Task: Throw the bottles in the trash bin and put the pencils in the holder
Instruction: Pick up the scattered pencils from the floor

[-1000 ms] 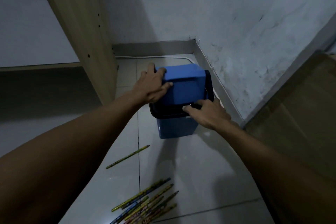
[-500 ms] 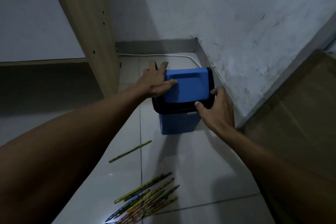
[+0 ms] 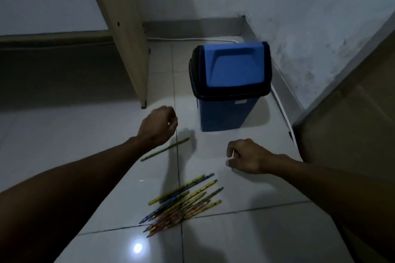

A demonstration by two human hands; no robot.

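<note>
The trash bin [image 3: 229, 85] stands upright on the tiled floor [image 3: 106, 156] in the far right corner, near the wall; its blue swing lid [image 3: 233, 68] is closed. The left hand [image 3: 159, 126] hovers in front of the bin with fingers curled, holding nothing. The right hand [image 3: 249, 157] hovers loosely curled, also empty. A single pencil [image 3: 165, 149] lies just beside the left hand. A pile of pencils [image 3: 181, 203] lies nearer the floor's front edge.

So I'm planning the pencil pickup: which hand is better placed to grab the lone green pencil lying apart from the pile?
The left hand, probably. It hovers right beside the green pencil, above its far end. The right hand sits farther off, nearer the pencil pile.
</note>
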